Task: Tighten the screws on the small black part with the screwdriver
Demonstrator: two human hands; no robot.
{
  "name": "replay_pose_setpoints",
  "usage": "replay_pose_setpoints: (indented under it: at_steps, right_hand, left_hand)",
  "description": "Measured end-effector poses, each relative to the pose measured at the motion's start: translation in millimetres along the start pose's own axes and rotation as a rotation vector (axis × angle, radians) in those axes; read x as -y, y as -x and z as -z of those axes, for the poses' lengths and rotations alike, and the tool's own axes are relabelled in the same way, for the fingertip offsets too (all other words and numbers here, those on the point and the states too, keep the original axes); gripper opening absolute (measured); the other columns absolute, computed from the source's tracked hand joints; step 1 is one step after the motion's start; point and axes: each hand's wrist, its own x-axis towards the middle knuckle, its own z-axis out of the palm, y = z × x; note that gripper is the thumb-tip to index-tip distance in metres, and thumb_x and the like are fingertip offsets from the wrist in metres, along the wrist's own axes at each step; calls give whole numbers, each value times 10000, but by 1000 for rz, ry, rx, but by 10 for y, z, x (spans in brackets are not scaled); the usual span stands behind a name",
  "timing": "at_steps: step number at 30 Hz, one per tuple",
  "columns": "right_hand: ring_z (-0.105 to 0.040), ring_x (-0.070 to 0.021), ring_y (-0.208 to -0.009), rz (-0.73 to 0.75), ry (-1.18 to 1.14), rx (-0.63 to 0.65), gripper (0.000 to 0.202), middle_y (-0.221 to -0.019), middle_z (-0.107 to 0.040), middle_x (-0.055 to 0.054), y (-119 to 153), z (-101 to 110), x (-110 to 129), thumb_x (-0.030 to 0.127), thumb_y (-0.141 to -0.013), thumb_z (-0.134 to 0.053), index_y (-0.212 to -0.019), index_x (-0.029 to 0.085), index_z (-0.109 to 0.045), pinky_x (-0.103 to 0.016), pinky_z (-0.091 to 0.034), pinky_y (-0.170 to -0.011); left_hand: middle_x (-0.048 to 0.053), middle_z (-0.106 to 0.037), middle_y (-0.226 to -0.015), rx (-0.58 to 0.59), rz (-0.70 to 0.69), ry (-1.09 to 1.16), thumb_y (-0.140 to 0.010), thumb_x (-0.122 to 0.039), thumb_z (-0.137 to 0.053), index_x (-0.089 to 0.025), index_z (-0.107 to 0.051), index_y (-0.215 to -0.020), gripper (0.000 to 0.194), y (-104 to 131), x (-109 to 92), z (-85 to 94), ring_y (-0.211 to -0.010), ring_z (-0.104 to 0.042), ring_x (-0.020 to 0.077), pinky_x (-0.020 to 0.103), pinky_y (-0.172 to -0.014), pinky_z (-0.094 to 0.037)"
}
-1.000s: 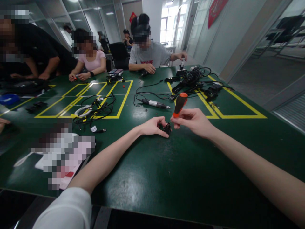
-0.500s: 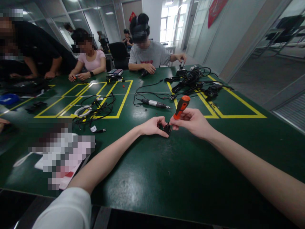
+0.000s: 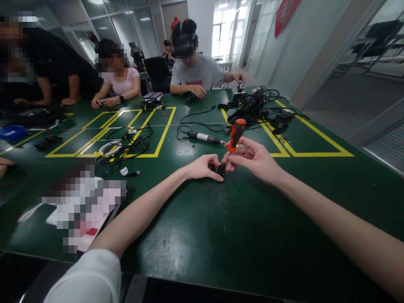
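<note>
My left hand [image 3: 203, 167] pinches a small black part [image 3: 221, 170] against the green table [image 3: 189, 223], thumb in front and fingers behind. In my right hand [image 3: 249, 159] is a screwdriver [image 3: 236, 135] with an orange and dark grip, held nearly upright by the fingers just to the right of the part. The fingers hide the screwdriver's shaft and tip, so I cannot tell whether it touches the black part.
Beyond my hands lies a black and silver pen-shaped electric tool [image 3: 205, 137] with a cord. Tangled cables [image 3: 135, 141] lie to the left, and a heap of black cables [image 3: 255, 105] at the far right. Co-workers [image 3: 195, 71] sit across the table. A tiny bit [image 3: 224, 229] lies in front.
The screwdriver has swung to a more upright angle and its grip sits slightly left and higher. My right fingers have shifted on it; my left hand and the black part stay put.
</note>
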Motion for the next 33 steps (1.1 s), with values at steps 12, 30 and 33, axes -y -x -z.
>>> replay_pose_setpoints:
  at_steps: [12, 30, 33]
  right_hand:
    - [-651, -144, -587, 4, 131, -108, 433, -790, -755, -52, -22, 41, -54, 535, -689, -932, -835, 167, -755, -303, -594, -582]
    - [-655, -144, -631, -11, 83, 9, 408, -886, -757, -58, -12, -3, -47, 527, -723, -908, -764, 168, -718, -316, -588, -629]
    - [-648, -143, -601, -31, 53, 28, 417, -740, -722, -29, -24, -11, -58, 556, -788, -855, -868, 164, -740, -303, -577, -614]
  left_hand:
    - [50, -759, -951, 0, 66, 122, -516, -218, -948, -183, -513, -802, 522, 0, 42, 3, -854, -695, 188, 312, -776, -457]
    - [23, -712, -913, 6, 34, 53, -550, -318, -977, -163, -623, -879, 507, 44, 57, 38, -816, -657, 167, 314, -794, -469]
    - [33, -713, -931, 27, 30, 52, -559, -333, -981, -160, -619, -879, 513, 44, 65, 46, -815, -659, 161, 315, -806, -478]
